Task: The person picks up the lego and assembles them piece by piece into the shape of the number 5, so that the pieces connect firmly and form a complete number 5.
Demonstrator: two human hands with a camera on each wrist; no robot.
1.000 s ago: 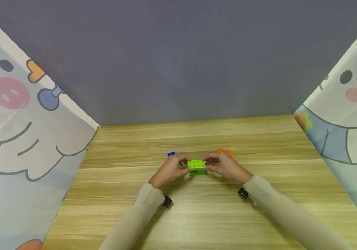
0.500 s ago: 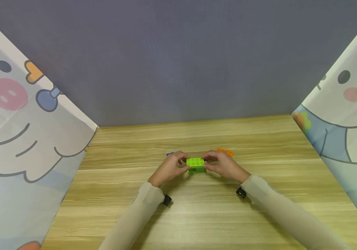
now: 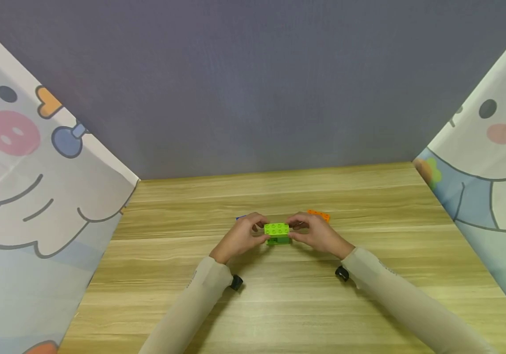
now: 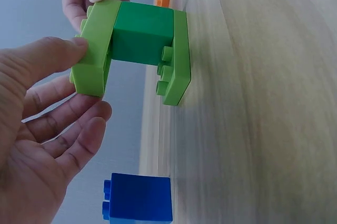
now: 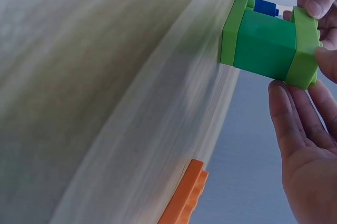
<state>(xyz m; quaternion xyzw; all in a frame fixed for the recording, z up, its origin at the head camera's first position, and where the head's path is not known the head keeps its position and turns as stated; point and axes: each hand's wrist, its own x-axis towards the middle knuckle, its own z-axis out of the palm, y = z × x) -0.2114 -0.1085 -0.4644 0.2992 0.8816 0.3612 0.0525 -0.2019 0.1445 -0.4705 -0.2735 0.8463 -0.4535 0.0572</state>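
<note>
A lime-green studded brick [image 3: 276,229] lies across the top of a small stack. My left hand [image 3: 237,241] pinches its left end between thumb and fingers, and the right hand [image 3: 319,235] pinches the right end. Beneath it is a dark green block [image 4: 143,32], set toward the right-hand end, so the left end overhangs a gap. At the bottom, a thin lime-green plate [image 4: 180,58] sits against the tabletop, with bare studs on its left part. The stack stands upright between both hands.
A blue brick [image 4: 141,197] stands on the wooden table [image 3: 279,305] just beyond the left hand, mostly hidden by it in the head view. Behind the right hand lies an orange studded piece [image 3: 319,215]. A grey panel [image 3: 253,88] rises at the table's back edge.
Both hands and the stack have shifted very slightly away from the body since a second ago, and the left hand covers more of the blue brick. The grips look the same.
</note>
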